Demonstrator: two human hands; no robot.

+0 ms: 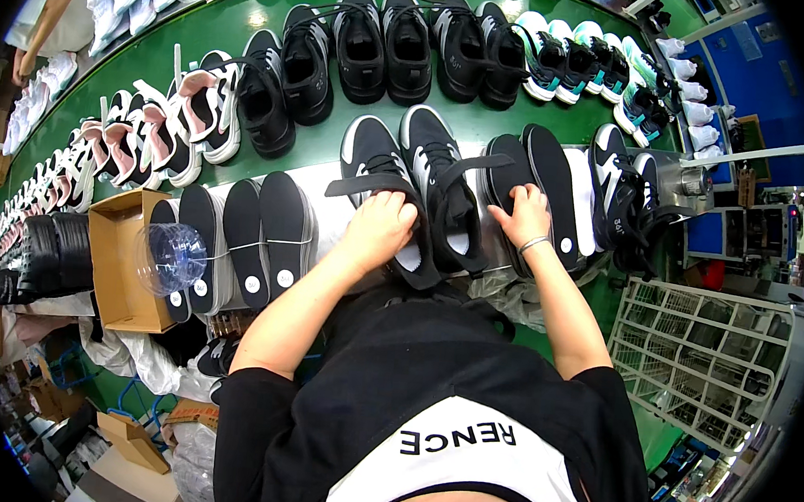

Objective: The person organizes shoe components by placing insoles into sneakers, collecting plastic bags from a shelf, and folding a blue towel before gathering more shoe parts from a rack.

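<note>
Two black sneakers with silver-grey toes, a left shoe [370, 140] and a right shoe [426, 133], lie side by side in front of me, toes pointing away. My left hand [380, 231] is closed on the left shoe at its tongue and black strap [355, 184]; the fingertips are partly hidden. To the right lie black insoles [549, 173] in stacks. My right hand [523, 220] grips the edge of the nearer black insole [502, 185] between thumb and fingers. The right shoe stands untouched between my hands, its strap folded out to the right.
More insole stacks [285, 219] lie left, beside a cardboard box [108, 258] and a clear plastic container [170, 258]. Black sneakers [360, 48], pink-lined ones [209, 107] and teal ones [539, 55] line the green table. A wire rack [693, 355] stands right. Another person's arm [47, 26] shows far left.
</note>
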